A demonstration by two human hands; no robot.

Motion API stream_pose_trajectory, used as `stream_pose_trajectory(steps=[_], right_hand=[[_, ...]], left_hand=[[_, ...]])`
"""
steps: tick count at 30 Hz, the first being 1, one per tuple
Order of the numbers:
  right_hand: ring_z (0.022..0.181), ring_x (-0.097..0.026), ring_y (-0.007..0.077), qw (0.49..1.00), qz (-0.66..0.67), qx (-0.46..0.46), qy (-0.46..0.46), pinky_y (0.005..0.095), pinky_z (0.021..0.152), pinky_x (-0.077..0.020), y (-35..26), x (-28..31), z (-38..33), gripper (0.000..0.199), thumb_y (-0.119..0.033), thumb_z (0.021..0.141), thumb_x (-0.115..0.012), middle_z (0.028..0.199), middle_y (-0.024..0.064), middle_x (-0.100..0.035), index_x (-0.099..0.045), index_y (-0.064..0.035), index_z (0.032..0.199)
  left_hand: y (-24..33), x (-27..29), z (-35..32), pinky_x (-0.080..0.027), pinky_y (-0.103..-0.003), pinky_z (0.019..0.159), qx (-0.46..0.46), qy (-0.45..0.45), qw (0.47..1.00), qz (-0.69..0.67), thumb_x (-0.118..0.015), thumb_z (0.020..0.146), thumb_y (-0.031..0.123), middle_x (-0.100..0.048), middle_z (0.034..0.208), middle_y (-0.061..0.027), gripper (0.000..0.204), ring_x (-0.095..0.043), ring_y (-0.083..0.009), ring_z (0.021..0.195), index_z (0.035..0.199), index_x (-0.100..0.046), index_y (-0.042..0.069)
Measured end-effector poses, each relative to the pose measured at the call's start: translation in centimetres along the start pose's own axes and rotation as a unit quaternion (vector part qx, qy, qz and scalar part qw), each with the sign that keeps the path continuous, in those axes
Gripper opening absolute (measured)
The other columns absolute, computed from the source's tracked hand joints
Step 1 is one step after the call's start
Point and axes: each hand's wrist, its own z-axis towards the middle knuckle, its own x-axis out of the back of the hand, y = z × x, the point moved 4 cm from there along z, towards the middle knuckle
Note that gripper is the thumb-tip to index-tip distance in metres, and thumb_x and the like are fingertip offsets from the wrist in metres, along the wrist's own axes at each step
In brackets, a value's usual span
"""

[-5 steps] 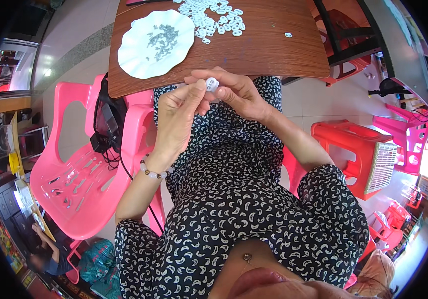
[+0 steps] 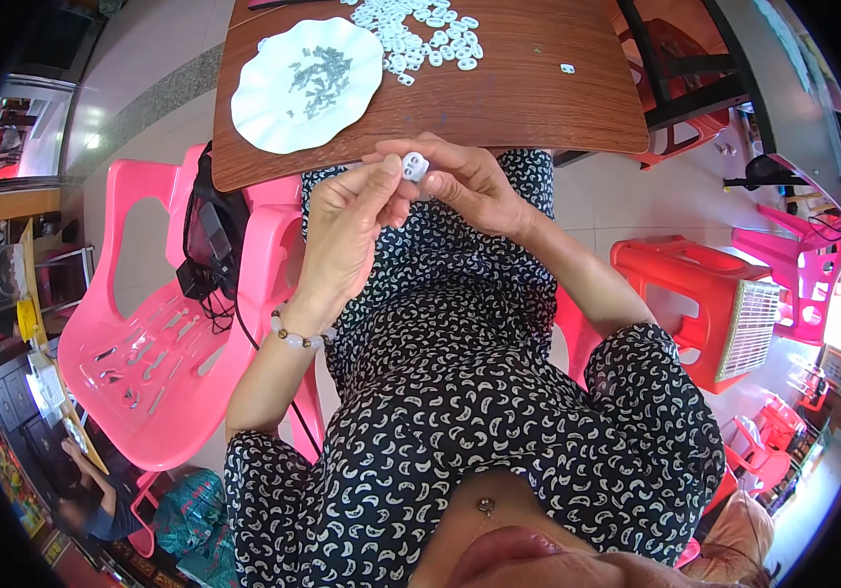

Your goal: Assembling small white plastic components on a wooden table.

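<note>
Just past the table's near edge, both my hands meet around a small white two-hole plastic piece (image 2: 414, 167). My left hand (image 2: 350, 218) pinches its left side between thumb and fingers. From the other side my right hand (image 2: 471, 186) closes on it, the thumb at its lower right and the fingers behind, partly hidden. On the table, a white wavy-edged plate (image 2: 264, 110) bears a heap of tiny grey spring-like bits (image 2: 322, 80). To its right lies a spread of similar white two-hole pieces (image 2: 445, 41).
One lone white piece (image 2: 567, 69) lies toward the right of the brown wooden table (image 2: 528, 108). At left stands a pink plastic chair (image 2: 146, 372) with a black bag (image 2: 213, 230) and cable beside it. Red stools (image 2: 680, 294) stand at right. Another person's arm (image 2: 92, 470) shows at lower left.
The white piece has tilted slightly in my fingers, and its holes show a little differently. My left hand has shifted very slightly; my right hand looks the same.
</note>
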Motion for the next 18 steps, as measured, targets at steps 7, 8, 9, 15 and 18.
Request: stream_pose_trajectory(steps=[7, 8, 9, 15, 18], right_hand=[[0.093, -0.055, 0.0121, 1.0, -0.004, -0.011, 0.014, 0.0274, 0.086, -0.0456, 0.3, 0.4, -0.1, 0.041, -0.023, 0.095, -0.057, 0.099, 0.0045, -0.06, -0.053, -0.0074, 0.134], [0.093, -0.055, 0.0121, 1.0, -0.004, -0.011, 0.014, 0.0274, 0.086, -0.0456, 0.3, 0.4, -0.1, 0.041, -0.023, 0.095, -0.057, 0.099, 0.0045, -0.06, -0.053, -0.0074, 0.134], [0.089, -0.056, 0.0115, 0.999, 0.002, -0.027, 0.019, 0.0272, 0.084, -0.0466, 0.4, 0.5, -0.1, 0.041, -0.022, 0.094, -0.059, 0.099, 0.0046, -0.06, -0.054, -0.0075, 0.132], [0.083, -0.058, 0.01, 0.998, -0.052, -0.013, 0.029, 0.026, 0.076, -0.0491, 0.2, 1.3, 0.1, 0.038, -0.016, 0.089, -0.066, 0.101, 0.0052, -0.062, -0.06, -0.0083, 0.126], [0.083, -0.058, 0.01, 0.997, -0.071, -0.022, 0.03, 0.0256, 0.075, -0.0495, -0.2, 1.6, 0.2, 0.036, -0.014, 0.087, -0.068, 0.101, 0.0053, -0.062, -0.062, -0.0084, 0.122]], left_hand=[[-0.2, 0.0, 0.2, -0.042, -0.018, 0.056, 0.001, 0.007, 1.0, 0.013, -0.061, 0.094, 0.023, -0.066, 0.077, -0.0037, 0.025, -0.053, -0.0059, 0.061, 0.09, -0.07, 0.0], [-0.2, 0.1, 0.2, -0.042, -0.018, 0.056, 0.004, 0.009, 1.0, 0.019, -0.061, 0.094, 0.023, -0.066, 0.077, -0.0037, 0.025, -0.053, -0.006, 0.061, 0.09, -0.07, 0.0], [-0.3, 0.1, 0.3, -0.042, -0.018, 0.056, 0.004, 0.009, 1.0, 0.019, -0.061, 0.094, 0.023, -0.066, 0.077, -0.0037, 0.025, -0.053, -0.006, 0.061, 0.09, -0.07, 0.0], [-0.4, 0.4, 0.6, -0.042, -0.018, 0.055, 0.027, -0.002, 1.0, 0.007, -0.061, 0.094, 0.025, -0.064, 0.075, -0.0026, 0.027, -0.053, -0.0052, 0.06, 0.087, -0.069, 0.0], [-0.7, 0.6, 0.9, -0.042, -0.018, 0.056, 0.044, -0.007, 0.999, 0.001, -0.06, 0.094, 0.029, -0.064, 0.076, -0.0018, 0.03, -0.053, -0.0049, 0.061, 0.087, -0.068, 0.001]])
